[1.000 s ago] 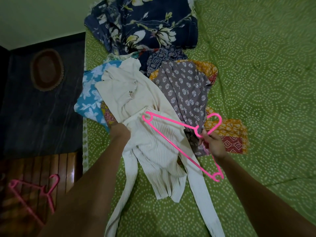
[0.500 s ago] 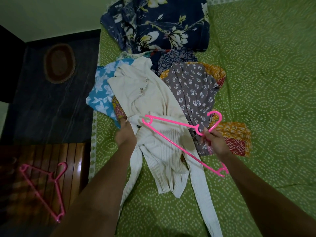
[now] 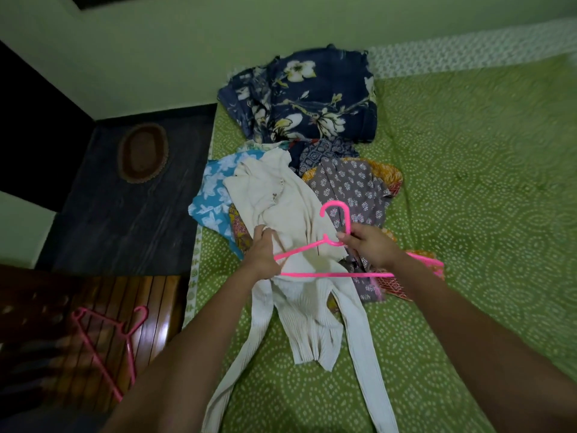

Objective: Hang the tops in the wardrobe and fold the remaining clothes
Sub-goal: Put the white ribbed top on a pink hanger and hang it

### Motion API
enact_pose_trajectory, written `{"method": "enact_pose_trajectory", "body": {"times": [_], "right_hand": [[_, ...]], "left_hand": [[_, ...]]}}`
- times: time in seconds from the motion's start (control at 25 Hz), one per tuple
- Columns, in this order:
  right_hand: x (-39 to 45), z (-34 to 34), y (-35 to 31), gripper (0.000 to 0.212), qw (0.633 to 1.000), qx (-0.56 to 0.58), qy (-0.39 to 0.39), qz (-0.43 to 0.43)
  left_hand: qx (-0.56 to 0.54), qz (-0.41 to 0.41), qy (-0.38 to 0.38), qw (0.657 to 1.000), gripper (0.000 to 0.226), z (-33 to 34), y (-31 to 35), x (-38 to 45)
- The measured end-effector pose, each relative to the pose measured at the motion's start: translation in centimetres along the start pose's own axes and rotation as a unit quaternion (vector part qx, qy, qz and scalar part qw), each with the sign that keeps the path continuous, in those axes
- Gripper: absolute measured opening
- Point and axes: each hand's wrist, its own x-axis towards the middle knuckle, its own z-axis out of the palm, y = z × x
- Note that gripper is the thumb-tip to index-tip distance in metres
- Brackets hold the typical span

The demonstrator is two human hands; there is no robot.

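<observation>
the pink hanger (image 3: 335, 273) looks like smooth, slightly glossy plastic, as does the second pink hanger (image 3: 109, 339) lying on the floor. the cream top (image 3: 309, 310) is matt ribbed knit cloth, finer and flatter near its neck. the bed cover (image 3: 468, 214) is matt green printed cotton-like cloth. the navy floral garment (image 3: 306, 98) looks thin and soft, with a faint sheen. the wooden floor boards (image 3: 150, 310) are glossy and polished; the oval mat (image 3: 143, 153) looks rough and woven.

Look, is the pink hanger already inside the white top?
No, the right hand holds the hanger above the white top, which the left hand grips.
</observation>
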Motion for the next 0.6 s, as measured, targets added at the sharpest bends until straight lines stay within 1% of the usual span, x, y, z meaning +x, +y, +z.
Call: {"method": "enact_pose_trajectory", "body": {"times": [0.08,0.16,0.2,0.24,0.28,0.36,0.4,0.48,0.6], "right_hand": [[-1.2,-0.7,-2.8,0.021,0.997,-0.075,-0.027,-0.017],[-2.8,-1.1,-5.4,0.028,0.985,-0.164,-0.049,-0.035],[-3.9,-1.3,-6.6,0.030,0.979,-0.194,-0.044,-0.041],[-4.9,-1.5,-7.4,0.032,0.979,-0.197,-0.029,-0.042],[-6.0,-1.8,-8.1,0.032,0.984,-0.171,-0.008,-0.044],[-8.4,-2.5,-9.5,0.030,0.994,-0.087,0.032,-0.052],[-9.4,-2.8,-10.3,0.028,0.995,-0.065,0.049,-0.061],[-11.1,-3.0,-12.1,0.028,0.992,-0.075,0.064,-0.073],[-13.2,-1.3,-15.3,0.024,0.985,-0.138,0.042,-0.089]], "left_hand": [[0.021,0.004,0.000,1.000,0.086,-2.1,1.3,-1.6],[0.034,0.022,-0.005,0.999,0.087,-4.1,2.2,-3.5],[0.037,0.036,-0.010,0.999,0.085,-5.0,2.6,-4.7],[0.040,0.050,-0.014,0.998,0.082,-5.8,2.9,-5.8],[0.045,0.060,-0.018,0.997,0.079,-6.5,3.1,-6.8],[0.053,0.072,-0.022,0.996,0.076,-7.7,3.5,-8.8],[0.056,0.085,-0.023,0.995,0.077,-8.4,3.8,-10.1],[0.051,0.121,-0.033,0.991,0.078,-9.2,5.1,-12.2],[0.019,0.173,-0.052,0.983,0.081,-9.6,8.0,-16.4]]}}
